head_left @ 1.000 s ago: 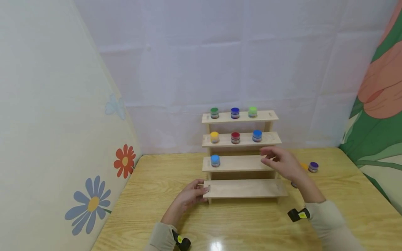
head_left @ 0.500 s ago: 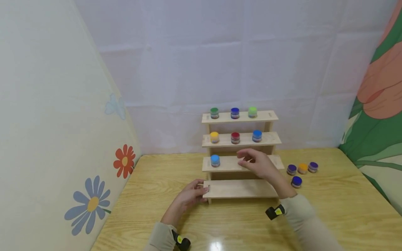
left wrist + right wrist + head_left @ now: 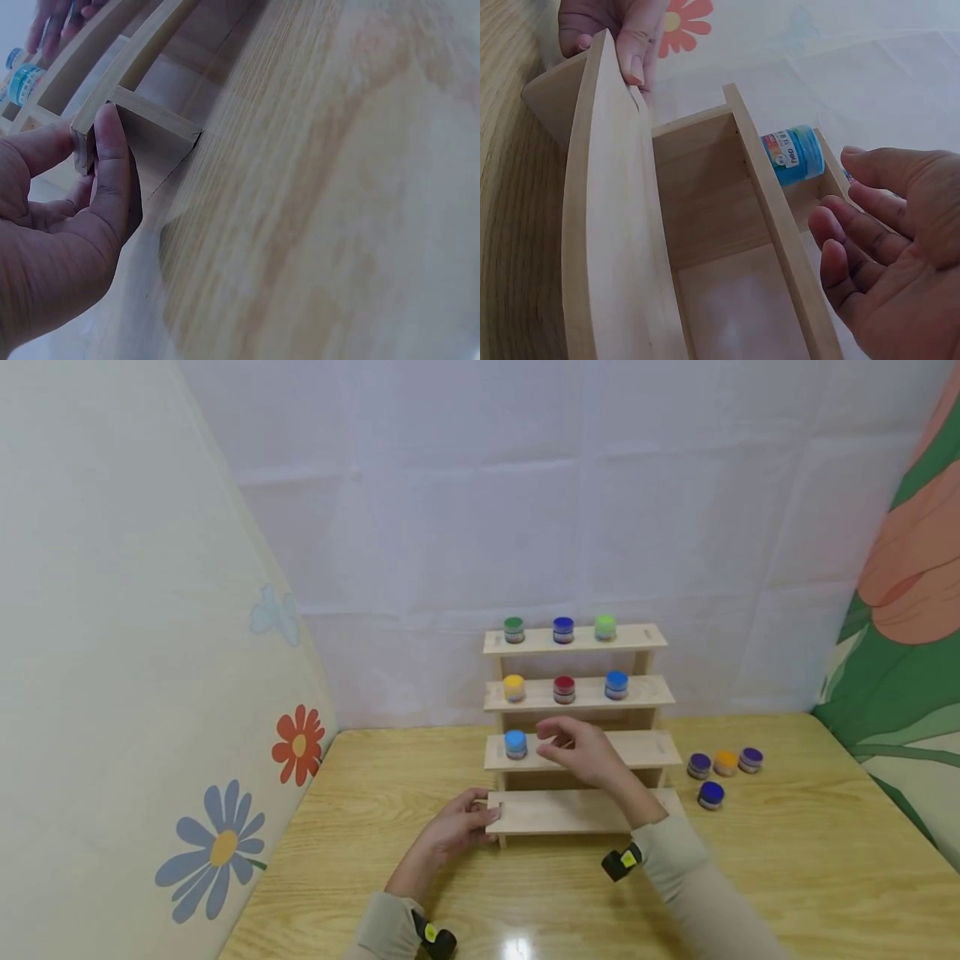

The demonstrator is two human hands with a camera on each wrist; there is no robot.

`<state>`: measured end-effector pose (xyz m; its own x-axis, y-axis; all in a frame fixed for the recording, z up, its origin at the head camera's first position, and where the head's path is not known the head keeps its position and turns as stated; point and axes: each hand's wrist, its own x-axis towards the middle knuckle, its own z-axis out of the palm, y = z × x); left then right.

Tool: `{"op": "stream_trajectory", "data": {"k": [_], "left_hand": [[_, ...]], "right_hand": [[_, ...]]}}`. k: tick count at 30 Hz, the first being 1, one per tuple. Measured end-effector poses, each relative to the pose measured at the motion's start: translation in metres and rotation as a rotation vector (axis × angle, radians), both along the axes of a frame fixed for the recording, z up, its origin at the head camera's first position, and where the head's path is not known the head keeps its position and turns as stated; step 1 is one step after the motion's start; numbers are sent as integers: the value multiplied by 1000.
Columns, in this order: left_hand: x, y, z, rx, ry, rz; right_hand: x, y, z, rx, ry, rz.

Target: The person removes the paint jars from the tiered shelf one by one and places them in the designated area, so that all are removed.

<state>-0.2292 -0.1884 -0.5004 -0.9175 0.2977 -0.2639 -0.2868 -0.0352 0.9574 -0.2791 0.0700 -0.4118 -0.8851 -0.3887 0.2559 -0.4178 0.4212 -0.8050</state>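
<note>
Watching from my station, I've got the left hand (image 3: 456,823) pinching the wooden rack (image 3: 555,812) by its bottom shelf, steadying it, I'd say. Right hand (image 3: 581,752) is empty, fingers loosely bent, and just left of it stands the light-blue jar (image 3: 515,744), not touched. Looks like a reach for that jar; the next move calls for a gentle pinch. Four jars (image 3: 699,766) wait on the tabletop (image 3: 810,843), right of my hands.

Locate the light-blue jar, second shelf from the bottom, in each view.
Head: light-blue jar just right of and below centre.
Left wrist: light-blue jar at the upper left edge.
Right wrist: light-blue jar right of centre, upper half.
Shared landmark: left hand gripping the bottom shelf by its left end.
</note>
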Motion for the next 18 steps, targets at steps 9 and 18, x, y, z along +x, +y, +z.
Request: {"op": "stream_trajectory", "data": {"k": [9,18], "left_hand": [[2,2,0,3,1,4],[1,1,1,8,2,-3]], "right_hand": [[-4,-17,-4,0,-47,0],[-9,-31,-4,-17,-81,-12]]}}
